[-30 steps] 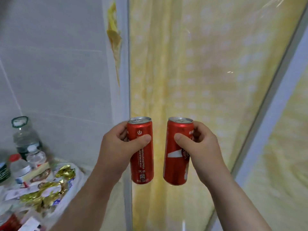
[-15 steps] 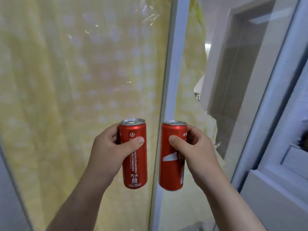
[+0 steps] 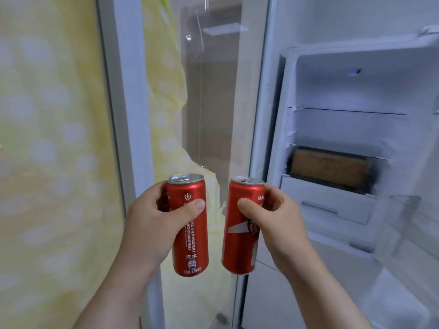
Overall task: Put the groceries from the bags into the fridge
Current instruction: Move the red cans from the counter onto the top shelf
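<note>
Two tall red soda cans are held upright in front of me. My left hand [image 3: 152, 224] grips the left can [image 3: 192, 243], thumb across its front. My right hand [image 3: 278, 224] grips the right can [image 3: 240, 245] the same way. The two cans stand side by side, a small gap between them. To the right, the open fridge [image 3: 332, 129] shows white inner shelves and a drawer front, with a brown block [image 3: 329, 170] in a frosty compartment.
A glass sliding door with a pale frame [image 3: 133, 115] fills the left, a yellow dotted curtain [image 3: 52, 138] behind it. A clear door bin [image 3: 399, 224] of the fridge juts out at the right.
My view has swung right: the tiled wall and the bag of groceries left the frame, and the open fridge came in. Both hands hold the cans as before.
</note>
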